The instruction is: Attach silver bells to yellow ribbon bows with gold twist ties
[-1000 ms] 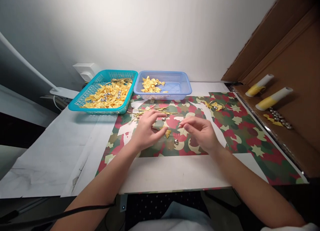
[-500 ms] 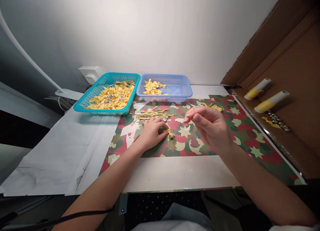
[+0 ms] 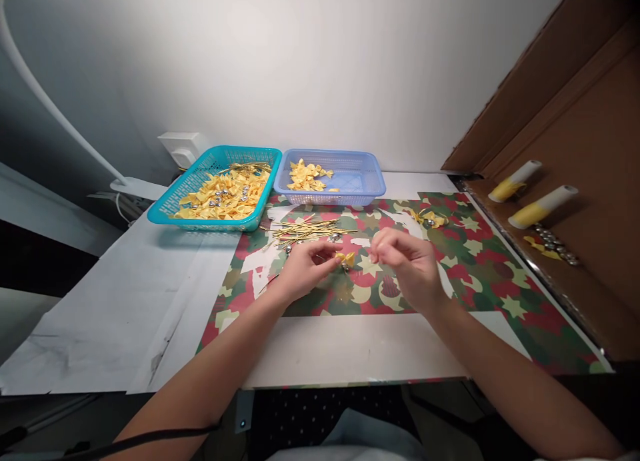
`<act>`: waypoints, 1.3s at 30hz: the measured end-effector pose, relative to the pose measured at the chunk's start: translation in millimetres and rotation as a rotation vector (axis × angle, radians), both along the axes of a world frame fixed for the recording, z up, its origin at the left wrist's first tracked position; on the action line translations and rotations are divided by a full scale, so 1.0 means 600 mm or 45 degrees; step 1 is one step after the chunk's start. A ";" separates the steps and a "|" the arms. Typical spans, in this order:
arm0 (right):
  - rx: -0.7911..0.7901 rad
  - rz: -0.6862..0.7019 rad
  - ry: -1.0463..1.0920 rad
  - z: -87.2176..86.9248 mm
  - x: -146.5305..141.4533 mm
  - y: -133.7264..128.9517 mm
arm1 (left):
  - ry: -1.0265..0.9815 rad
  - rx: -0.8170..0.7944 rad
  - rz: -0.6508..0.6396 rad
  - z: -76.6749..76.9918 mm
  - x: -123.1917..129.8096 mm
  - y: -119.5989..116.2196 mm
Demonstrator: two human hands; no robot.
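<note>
My left hand pinches a small yellow ribbon bow between thumb and fingertips, just above the patterned sheet. A silver bell hangs at the bow's lower side. To the right, my right hand is raised with thumb and fingers pressed together; whatever is in them is too small to make out. It is apart from the bow. Behind my left hand lies a loose pile of gold twist ties, with a few silver bells beside it. Another yellow bow with a bell rests beyond my right hand.
A teal basket full of yellow bows and bells stands back left. Beside it, a blue basket holds fewer bows. At the right, two ribbon rolls and several bells sit on brown cardboard. A torn camouflage-patterned sheet covers the table.
My left hand has lifted the bow off the sheet, and the bow now shows clear of the fingers. My right hand has come down slightly, its fingers curled more.
</note>
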State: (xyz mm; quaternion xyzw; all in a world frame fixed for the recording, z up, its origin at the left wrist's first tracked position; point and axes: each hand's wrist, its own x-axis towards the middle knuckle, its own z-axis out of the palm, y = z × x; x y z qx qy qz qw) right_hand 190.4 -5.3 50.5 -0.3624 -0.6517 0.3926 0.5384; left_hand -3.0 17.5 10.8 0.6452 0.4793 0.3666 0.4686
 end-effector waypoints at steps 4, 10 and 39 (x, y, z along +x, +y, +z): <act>-0.015 -0.112 -0.161 -0.053 -0.006 0.002 | -0.135 -0.082 -0.048 0.002 0.005 -0.006; -0.096 -0.137 -0.170 -0.083 -0.017 -0.001 | -0.313 -0.175 -0.060 -0.007 0.011 -0.017; 0.011 -0.135 -0.260 -0.084 -0.026 -0.012 | -0.447 -0.273 0.069 -0.002 0.018 -0.027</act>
